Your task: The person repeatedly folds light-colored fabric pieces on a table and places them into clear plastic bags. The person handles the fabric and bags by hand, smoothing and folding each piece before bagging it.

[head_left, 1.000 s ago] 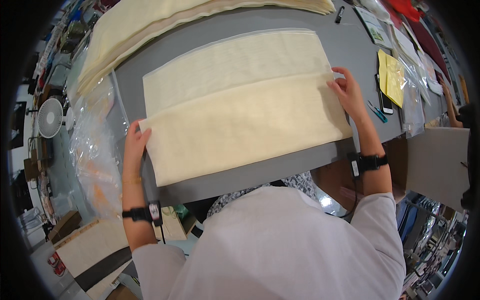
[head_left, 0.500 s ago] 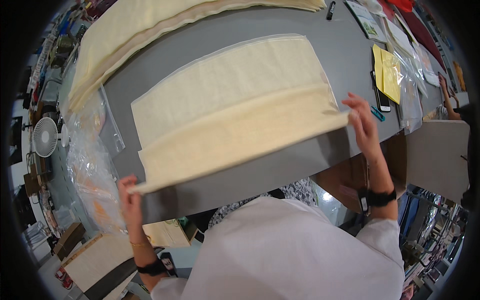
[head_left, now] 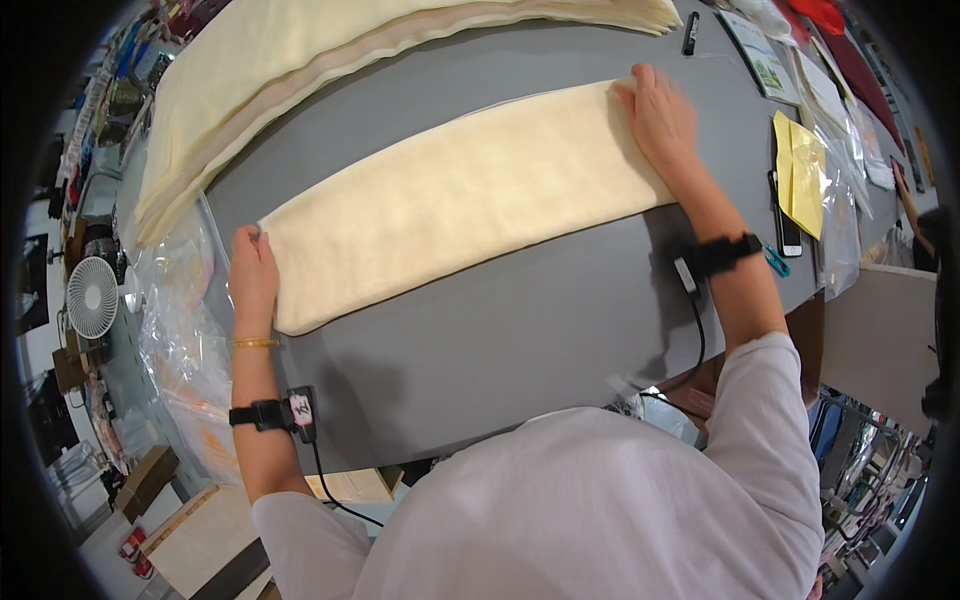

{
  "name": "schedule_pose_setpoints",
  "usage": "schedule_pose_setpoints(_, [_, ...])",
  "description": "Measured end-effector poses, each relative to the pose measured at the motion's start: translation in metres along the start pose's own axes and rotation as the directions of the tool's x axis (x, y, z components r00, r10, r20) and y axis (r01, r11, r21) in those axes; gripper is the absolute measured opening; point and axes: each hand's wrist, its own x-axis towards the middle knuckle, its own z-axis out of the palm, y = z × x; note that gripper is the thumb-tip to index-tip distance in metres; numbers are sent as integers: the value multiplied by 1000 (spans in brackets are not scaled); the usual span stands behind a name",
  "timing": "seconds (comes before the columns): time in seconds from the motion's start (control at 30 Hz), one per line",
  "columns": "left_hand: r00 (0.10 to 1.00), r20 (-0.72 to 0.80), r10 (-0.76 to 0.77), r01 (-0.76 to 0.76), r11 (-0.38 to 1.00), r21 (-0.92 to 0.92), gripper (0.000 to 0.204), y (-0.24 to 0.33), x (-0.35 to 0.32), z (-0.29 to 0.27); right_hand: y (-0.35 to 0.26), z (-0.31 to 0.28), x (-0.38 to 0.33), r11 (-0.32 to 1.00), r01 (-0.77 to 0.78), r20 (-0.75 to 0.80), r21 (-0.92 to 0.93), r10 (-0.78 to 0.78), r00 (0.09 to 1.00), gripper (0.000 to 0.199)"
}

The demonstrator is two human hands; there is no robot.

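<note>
A cream cloth (head_left: 460, 200), folded into a long narrow band, lies across the grey table (head_left: 520, 330). My left hand (head_left: 252, 275) rests at its left end, fingers against the cloth's edge. My right hand (head_left: 662, 118) lies flat on the cloth's right end, pressing it down. Both wrists carry black bands with cables.
A large stack of the same cream fabric (head_left: 300, 50) lies along the table's far side. Clear plastic bags (head_left: 175, 330) hang off the left edge beside a small white fan (head_left: 92, 297). Yellow sheets (head_left: 800, 175), a phone, a marker and papers lie at the right.
The near half of the cloth has been folded up and away over the far half, so the cloth is now a narrower band. Both hands moved forward with the fold.
</note>
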Motion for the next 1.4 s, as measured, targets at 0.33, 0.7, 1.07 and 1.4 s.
schedule_pose_setpoints(0.33, [920,173,353,-370,926,77,81,80,-92,19,-45,-41,-72,953,271,246,135,-297,923,70])
schedule_pose_setpoints(0.7, [893,53,447,-449,894,13,87,138,-169,-10,51,-48,-155,969,-241,97,-52,245,965,61])
schedule_pose_setpoints(1.07, [989,141,-54,149,482,-863,43,115,-169,-23,-74,-131,-86,140,-335,342,932,-34,939,29])
schedule_pose_setpoints(1.4, [955,263,-139,297,418,-858,40,63,-172,-5,-268,-108,-145,581,13,340,814,-493,800,43])
